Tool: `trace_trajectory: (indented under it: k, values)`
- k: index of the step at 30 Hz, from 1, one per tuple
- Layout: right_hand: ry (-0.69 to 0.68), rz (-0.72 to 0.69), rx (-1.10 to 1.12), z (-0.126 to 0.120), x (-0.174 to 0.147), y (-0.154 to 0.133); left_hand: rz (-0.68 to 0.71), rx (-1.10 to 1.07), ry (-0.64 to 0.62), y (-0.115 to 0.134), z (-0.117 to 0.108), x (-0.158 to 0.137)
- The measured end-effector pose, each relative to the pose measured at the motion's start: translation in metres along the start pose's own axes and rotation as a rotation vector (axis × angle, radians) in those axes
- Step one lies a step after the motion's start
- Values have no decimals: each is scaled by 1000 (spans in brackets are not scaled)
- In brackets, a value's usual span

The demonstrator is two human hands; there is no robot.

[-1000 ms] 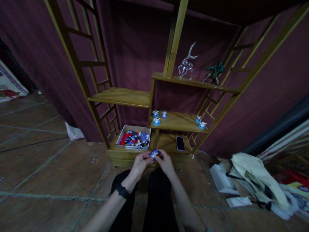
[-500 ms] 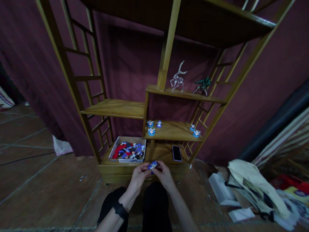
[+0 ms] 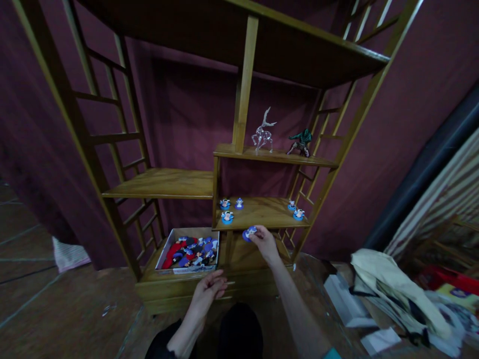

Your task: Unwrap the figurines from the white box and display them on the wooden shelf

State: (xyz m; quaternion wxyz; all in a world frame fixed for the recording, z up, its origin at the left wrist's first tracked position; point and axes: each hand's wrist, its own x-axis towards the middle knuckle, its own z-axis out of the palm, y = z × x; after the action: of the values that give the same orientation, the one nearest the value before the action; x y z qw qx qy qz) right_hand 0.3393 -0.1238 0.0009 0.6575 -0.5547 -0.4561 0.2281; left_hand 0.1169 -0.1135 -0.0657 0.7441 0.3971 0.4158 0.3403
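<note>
Purple-based figurine point(image 3: 247, 235), pinched between thumb and fingers of the right hand point(image 3: 266, 244), in front of and below the front edge of the middle shelf point(image 3: 262, 212); left hand point(image 3: 207, 290), fingers loosely bent, near the front right corner of the cardboard box point(image 3: 190, 270); blue-based figurines point(image 3: 227, 218) stand near both shelf ends
</note>
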Motion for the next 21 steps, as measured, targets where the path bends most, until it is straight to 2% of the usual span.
trace_trajectory:
  k: [6, 10, 13, 18, 21]
  values:
    - [73, 0, -95, -1, 41, -2, -65, 25, 94, -13, -39, 3]
    - [53, 11, -36, 8, 41, -3, -40, 21, 95, -7, -44, 5]
    - [-13, 31, 22, 18, 28, -5, 53, 2, 51, 12, -29, 4]
    - [-138, 57, 68, 36, -2, -10, 216, -26, -56, 58, 22, -4]
    - [-212, 57, 74, 42, -17, -16, 285, -29, -129, 76, 45, -6]
